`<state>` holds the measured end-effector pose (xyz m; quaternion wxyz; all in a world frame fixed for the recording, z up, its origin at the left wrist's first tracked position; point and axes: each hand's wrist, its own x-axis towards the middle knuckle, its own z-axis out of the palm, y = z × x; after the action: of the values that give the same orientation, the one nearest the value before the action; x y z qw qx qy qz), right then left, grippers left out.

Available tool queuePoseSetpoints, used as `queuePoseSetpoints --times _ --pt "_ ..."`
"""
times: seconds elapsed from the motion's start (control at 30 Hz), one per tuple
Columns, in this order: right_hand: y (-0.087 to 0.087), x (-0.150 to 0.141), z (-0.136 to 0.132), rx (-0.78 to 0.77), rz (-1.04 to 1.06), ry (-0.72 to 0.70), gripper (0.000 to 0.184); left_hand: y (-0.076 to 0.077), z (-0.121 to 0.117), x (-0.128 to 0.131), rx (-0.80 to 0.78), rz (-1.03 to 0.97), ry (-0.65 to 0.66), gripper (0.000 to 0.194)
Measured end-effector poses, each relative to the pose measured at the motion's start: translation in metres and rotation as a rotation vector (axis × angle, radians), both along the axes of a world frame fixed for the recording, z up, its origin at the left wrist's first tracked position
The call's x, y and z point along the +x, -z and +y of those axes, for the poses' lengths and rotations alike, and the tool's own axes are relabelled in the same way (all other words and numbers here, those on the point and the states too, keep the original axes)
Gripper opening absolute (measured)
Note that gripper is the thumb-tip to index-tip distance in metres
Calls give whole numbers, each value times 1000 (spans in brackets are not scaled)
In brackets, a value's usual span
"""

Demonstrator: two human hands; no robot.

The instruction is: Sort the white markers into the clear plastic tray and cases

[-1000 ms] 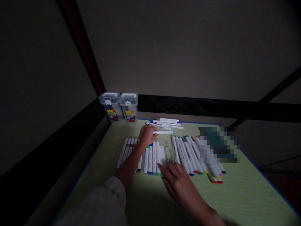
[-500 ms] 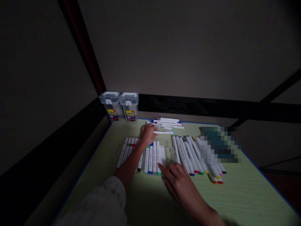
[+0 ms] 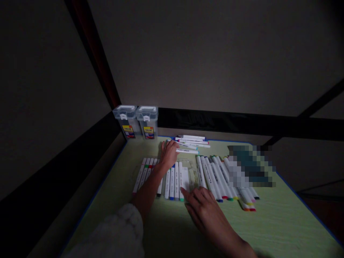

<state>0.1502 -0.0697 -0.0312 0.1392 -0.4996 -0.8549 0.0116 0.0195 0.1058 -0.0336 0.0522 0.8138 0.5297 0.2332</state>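
Note:
My left hand (image 3: 168,154) reaches over the far end of a row of white markers, its fingers bent and closed at the left end of a white marker with a light-blue tip (image 3: 188,151). That marker lies nearly crosswise, and the fingertips on it are partly hidden. Under my left forearm the row of markers (image 3: 172,182) lies side by side in a clear plastic holder (image 3: 193,177). My right hand (image 3: 202,202) rests at the row's right end, index finger stretched out to the green-ended marker (image 3: 181,181) and the other fingers loosely bent, holding nothing.
Several loose markers (image 3: 193,138) lie at the table's back edge. To the right is a pile of white markers (image 3: 215,175) with coloured ends. Two clear lidded boxes (image 3: 147,122) stand at the back left. A pixelated dark object (image 3: 252,165) lies at the right.
My left hand has shifted very slightly, its fingers still by the light-blue-tipped marker. My right hand and the markers stay nearly where they were.

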Motion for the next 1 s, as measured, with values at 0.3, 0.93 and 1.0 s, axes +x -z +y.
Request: queuePoseSetpoints --times 0.3,0.93,1.0 --pt "2 1 -1 4 12 2 41 -24 -11 -11 47 -65 17 14" --pt "-3 0 -2 -13 13 7 38 -40 -12 -25 -378 -289 328 14" --pt "-3 1 -2 -2 22 6 38 -43 -14 -25 -402 -279 335 14"
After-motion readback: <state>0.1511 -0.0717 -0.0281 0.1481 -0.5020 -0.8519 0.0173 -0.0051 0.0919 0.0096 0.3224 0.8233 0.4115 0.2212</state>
